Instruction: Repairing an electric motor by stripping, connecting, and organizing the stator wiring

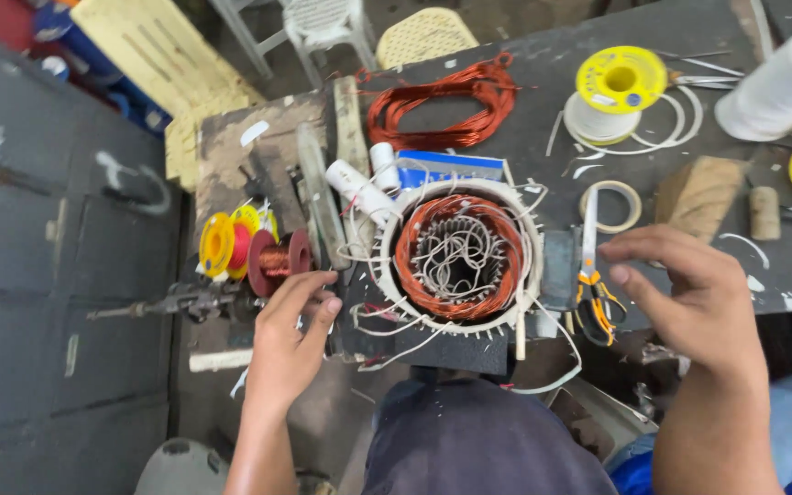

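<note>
A round motor stator (458,254) with copper windings and loose white sleeved leads sits on a dark block at the bench edge in front of me. My left hand (291,335) rests at its left side, fingers curled near a red spool of copper wire (278,260); I cannot tell whether it grips anything. My right hand (689,293) hovers to the right of the stator with fingers spread, holding nothing, just right of orange-handled scissors (594,275) lying on the bench.
A coil of copper wire (442,101), a yellow reel (620,82), white thread cone (781,87), tape ring (610,205), wooden block (698,188), yellow spools (231,240) and white paper rolls (359,188) lie around. Chairs stand beyond the bench.
</note>
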